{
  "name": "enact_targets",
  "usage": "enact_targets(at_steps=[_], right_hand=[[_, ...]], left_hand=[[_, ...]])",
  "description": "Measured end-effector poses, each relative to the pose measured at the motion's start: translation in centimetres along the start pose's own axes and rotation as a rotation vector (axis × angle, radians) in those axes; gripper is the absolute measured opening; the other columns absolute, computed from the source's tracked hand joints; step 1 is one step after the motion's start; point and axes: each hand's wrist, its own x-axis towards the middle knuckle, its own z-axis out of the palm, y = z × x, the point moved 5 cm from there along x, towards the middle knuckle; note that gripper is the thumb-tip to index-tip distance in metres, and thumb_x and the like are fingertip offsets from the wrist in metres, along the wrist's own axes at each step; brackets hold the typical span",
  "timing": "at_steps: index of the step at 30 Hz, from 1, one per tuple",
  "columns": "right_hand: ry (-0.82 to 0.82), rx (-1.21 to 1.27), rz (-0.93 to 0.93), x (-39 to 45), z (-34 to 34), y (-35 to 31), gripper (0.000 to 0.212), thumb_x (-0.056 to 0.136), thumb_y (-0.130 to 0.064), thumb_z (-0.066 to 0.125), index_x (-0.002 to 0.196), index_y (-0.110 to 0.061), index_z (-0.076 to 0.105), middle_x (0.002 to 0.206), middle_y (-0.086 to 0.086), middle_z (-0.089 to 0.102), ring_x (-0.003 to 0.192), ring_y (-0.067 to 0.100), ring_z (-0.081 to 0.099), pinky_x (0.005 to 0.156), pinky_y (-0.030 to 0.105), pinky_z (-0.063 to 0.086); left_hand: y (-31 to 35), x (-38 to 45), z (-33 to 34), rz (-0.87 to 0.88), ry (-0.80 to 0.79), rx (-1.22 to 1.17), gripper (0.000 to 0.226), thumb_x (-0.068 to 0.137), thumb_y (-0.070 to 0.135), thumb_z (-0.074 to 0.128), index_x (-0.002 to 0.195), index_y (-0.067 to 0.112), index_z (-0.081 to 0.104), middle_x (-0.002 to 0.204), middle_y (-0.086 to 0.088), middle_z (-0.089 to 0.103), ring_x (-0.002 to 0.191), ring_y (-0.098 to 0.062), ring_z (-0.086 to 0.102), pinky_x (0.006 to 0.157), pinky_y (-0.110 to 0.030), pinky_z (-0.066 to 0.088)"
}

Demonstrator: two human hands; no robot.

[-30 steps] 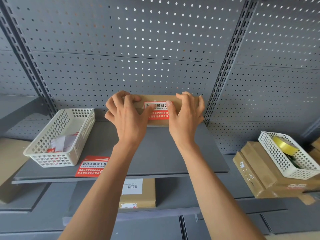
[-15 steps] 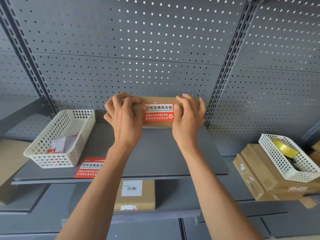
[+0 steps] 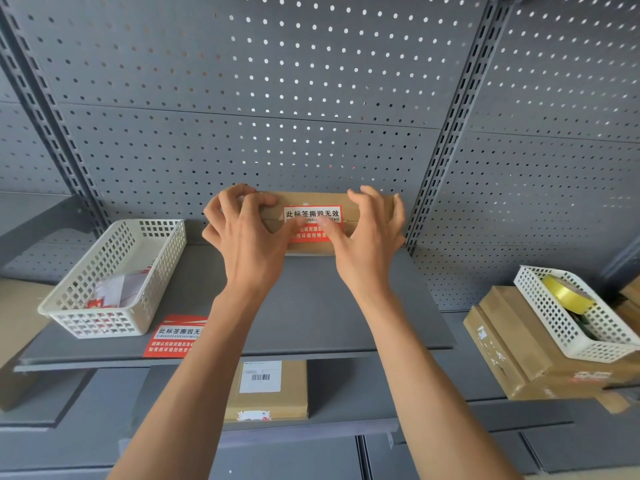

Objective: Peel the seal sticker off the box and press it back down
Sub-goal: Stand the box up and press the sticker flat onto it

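A brown cardboard box [image 3: 313, 199] stands at the back of the grey shelf against the perforated wall. A red and white seal sticker [image 3: 311, 214] with black characters lies flat across its front seam. My left hand [image 3: 247, 237] grips the box's left end, fingers curled over the top, thumb pressing the sticker's lower left. My right hand [image 3: 369, 233] grips the right end, its thumb pressing the sticker's lower right. The lower part of the sticker is partly hidden behind both thumbs.
A white plastic basket [image 3: 114, 275] with papers sits on the shelf [image 3: 311, 317] at the left, a loose red sticker [image 3: 176, 336] beside it near the front edge. At the right, another white basket [image 3: 568, 313] with yellow tape rests on stacked boxes [image 3: 509, 344]. A labelled box [image 3: 266, 389] lies on the lower shelf.
Both thumbs moved outward off the sticker half a second ago, then came back inward onto its lower half. The box has stayed in place.
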Motion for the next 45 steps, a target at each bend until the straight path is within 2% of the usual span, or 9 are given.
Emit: enact_targets(at_steps=[7,19,20,22,25,28,38,45], right_hand=[[-0.059,0.029,0.010,0.3,-0.4,0.7,0.050,0.088,-0.045,0.071,0.131,-0.024,0.059,0.149,-0.011,0.047,0.148,0.029,0.017,0.102,0.051,0.026],[-0.104,0.047,0.019,0.5,-0.4,1.4,0.043,0.095,-0.026,0.064,0.138,-0.026,0.058,0.152,-0.011,0.045,0.149,0.031,0.015,0.112,0.053,0.023],[-0.100,0.042,0.010,0.4,-0.4,1.4,0.043,0.096,-0.027,0.064,0.138,-0.026,0.058,0.153,-0.010,0.045,0.149,0.031,0.015,0.112,0.055,0.024],[-0.088,0.036,0.010,0.1,-0.5,1.1,0.046,0.094,-0.038,0.065,0.138,-0.028,0.058,0.154,-0.011,0.043,0.149,0.030,0.014,0.112,0.055,0.024],[-0.095,0.003,0.034,-0.2,-0.4,0.3,0.068,0.082,-0.064,0.065,0.139,-0.030,0.056,0.157,-0.013,0.038,0.151,0.027,0.010,0.109,0.053,0.023],[-0.107,-0.041,0.029,-0.3,-0.1,0.0,0.078,0.076,-0.070,0.067,0.142,-0.031,0.053,0.159,-0.012,0.034,0.152,0.028,0.009,0.107,0.055,0.025],[-0.142,0.004,0.013,0.1,-0.4,0.5,0.069,0.081,-0.051,0.074,0.142,-0.028,0.054,0.160,-0.011,0.034,0.152,0.027,0.007,0.111,0.052,0.021],[-0.190,0.081,0.015,0.3,-0.8,1.2,0.061,0.086,-0.037,0.074,0.142,-0.029,0.054,0.159,-0.010,0.036,0.152,0.026,0.007,0.116,0.050,0.017]], left_hand=[[-0.2,0.1,-0.4,0.034,-0.046,-0.022,0.042,0.075,0.053,0.080,0.107,0.030,0.066,0.131,0.006,0.044,0.130,-0.026,0.029,0.096,-0.034,0.022],[-1.0,0.0,-1.0,0.086,-0.083,-0.099,0.025,0.088,0.029,0.071,0.113,0.030,0.068,0.134,0.006,0.046,0.134,-0.023,0.027,0.104,-0.039,0.024],[-0.9,-0.2,-1.0,0.078,-0.068,-0.103,0.024,0.089,0.029,0.070,0.112,0.030,0.068,0.134,0.006,0.046,0.134,-0.022,0.027,0.106,-0.041,0.025],[-0.5,-0.5,-0.9,0.053,-0.036,-0.087,0.026,0.086,0.041,0.072,0.109,0.031,0.067,0.134,0.007,0.046,0.134,-0.021,0.027,0.105,-0.040,0.025],[0.3,-0.9,-0.3,0.007,0.007,-0.035,0.045,0.075,0.063,0.075,0.105,0.031,0.065,0.135,0.008,0.044,0.136,-0.023,0.028,0.106,-0.042,0.026],[0.4,-0.9,0.2,0.013,0.026,-0.019,0.051,0.071,0.064,0.077,0.106,0.029,0.064,0.137,0.005,0.043,0.137,-0.024,0.027,0.108,-0.046,0.026],[-0.6,-0.5,-0.2,0.081,-0.065,-0.024,0.054,0.067,0.052,0.086,0.113,0.032,0.064,0.141,0.008,0.040,0.136,-0.025,0.026,0.107,-0.044,0.026],[-0.9,-0.3,-0.8,0.105,-0.125,-0.050,0.049,0.071,0.043,0.085,0.115,0.034,0.065,0.143,0.010,0.039,0.137,-0.023,0.022,0.104,-0.036,0.020]])
